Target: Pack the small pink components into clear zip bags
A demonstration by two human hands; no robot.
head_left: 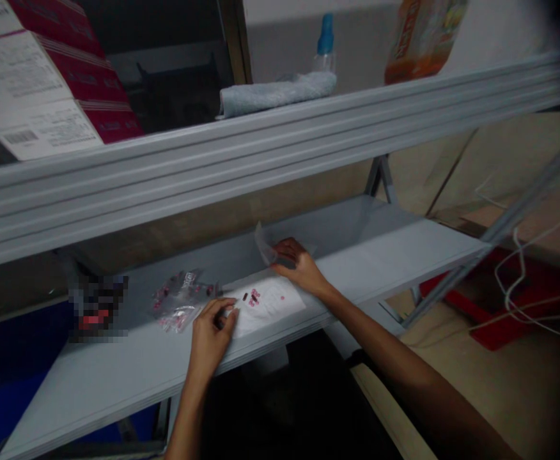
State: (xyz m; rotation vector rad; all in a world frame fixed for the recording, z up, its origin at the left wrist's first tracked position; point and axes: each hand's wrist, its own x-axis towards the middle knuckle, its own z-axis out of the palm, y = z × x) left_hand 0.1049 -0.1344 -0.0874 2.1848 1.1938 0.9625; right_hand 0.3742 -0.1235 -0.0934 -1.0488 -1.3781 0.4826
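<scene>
My left hand [211,332] rests on the grey shelf [117,377] at the left edge of a white paper sheet [273,306], its fingers curled in a pinch on something too small to make out. Several small pink and dark parts [252,298] lie on the sheet. Further right, my right hand [299,263] grips a small clear plastic bag [264,246] just behind the sheet. A pile of clear bags holding pink parts [179,297] lies left of my left hand.
An aluminium rail [280,153] crosses above the shelf. On the upper level sit a red and white carton [45,76], a folded grey cloth [280,92], a blue-capped bottle [325,45] and an orange package [421,38]. White cables [514,281] hang at right.
</scene>
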